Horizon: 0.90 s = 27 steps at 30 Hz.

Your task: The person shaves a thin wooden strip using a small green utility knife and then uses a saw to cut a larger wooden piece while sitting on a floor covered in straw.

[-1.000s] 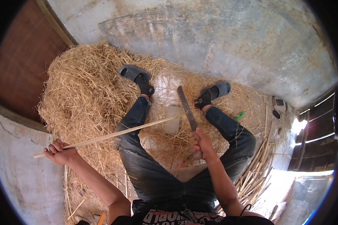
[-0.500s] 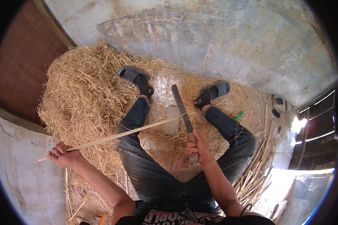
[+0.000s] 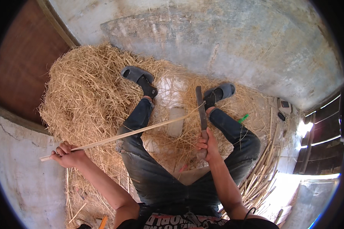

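Note:
My left hand (image 3: 67,154) grips the near end of a long thin pale bamboo strip (image 3: 130,133), which runs up and to the right across my left knee. My right hand (image 3: 207,145) grips the handle of a long dark knife (image 3: 200,107), its blade pointing away from me. The far end of the strip meets the blade near its middle. I sit on the floor with legs spread, in dark jeans and grey slippers (image 3: 139,76).
A big heap of pale shavings (image 3: 84,95) covers the floor to my left and between my legs. A bundle of bamboo strips (image 3: 260,175) lies by my right leg. A concrete wall (image 3: 237,42) stands ahead, and a small green object (image 3: 243,118) lies near my right knee.
My left hand has drawn the strip further left and down, toward me. The knife has stayed upright in my right hand, with the strip's far end sliding along the blade.

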{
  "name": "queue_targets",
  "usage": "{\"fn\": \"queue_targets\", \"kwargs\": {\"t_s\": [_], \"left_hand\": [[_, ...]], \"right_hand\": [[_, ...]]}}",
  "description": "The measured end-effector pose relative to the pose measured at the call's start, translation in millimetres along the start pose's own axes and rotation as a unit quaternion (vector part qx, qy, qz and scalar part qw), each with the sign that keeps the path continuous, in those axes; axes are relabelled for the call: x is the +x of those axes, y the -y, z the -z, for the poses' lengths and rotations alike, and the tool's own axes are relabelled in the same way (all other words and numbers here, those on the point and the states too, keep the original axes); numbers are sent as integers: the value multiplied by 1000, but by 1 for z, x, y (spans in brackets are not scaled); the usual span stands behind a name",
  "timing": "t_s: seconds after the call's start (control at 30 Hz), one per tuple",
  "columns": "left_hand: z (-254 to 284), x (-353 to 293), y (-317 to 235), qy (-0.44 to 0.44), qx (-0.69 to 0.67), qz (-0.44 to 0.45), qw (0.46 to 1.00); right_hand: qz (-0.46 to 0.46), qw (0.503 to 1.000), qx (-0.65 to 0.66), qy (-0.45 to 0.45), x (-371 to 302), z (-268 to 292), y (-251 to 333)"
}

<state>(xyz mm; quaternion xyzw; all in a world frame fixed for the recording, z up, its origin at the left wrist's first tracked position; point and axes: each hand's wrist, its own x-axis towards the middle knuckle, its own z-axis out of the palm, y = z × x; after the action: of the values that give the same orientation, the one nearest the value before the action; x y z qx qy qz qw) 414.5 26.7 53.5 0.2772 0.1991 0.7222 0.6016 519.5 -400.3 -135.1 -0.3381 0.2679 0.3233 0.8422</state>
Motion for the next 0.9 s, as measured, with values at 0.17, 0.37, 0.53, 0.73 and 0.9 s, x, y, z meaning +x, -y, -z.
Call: {"fn": "queue_targets", "kwargs": {"t_s": [0.17, 0.37, 0.53, 0.73, 0.9], "left_hand": [[-4, -37, 32, 18, 15, 14, 1000], [6, -11, 15, -17, 5, 10, 1000], [-3, -39, 22, -9, 19, -7, 1000], [2, -61, 44, -55, 72, -24, 996], [14, -31, 25, -104, 62, -33, 992]], "right_hand": [[-134, 977, -75, 148, -34, -36, -17], [49, 995, -75, -50, -3, -35, 6], [25, 989, -129, -65, -5, -34, -15], [-43, 974, -199, 101, -42, -62, -67], [66, 990, -118, -30, 16, -37, -36]]}}
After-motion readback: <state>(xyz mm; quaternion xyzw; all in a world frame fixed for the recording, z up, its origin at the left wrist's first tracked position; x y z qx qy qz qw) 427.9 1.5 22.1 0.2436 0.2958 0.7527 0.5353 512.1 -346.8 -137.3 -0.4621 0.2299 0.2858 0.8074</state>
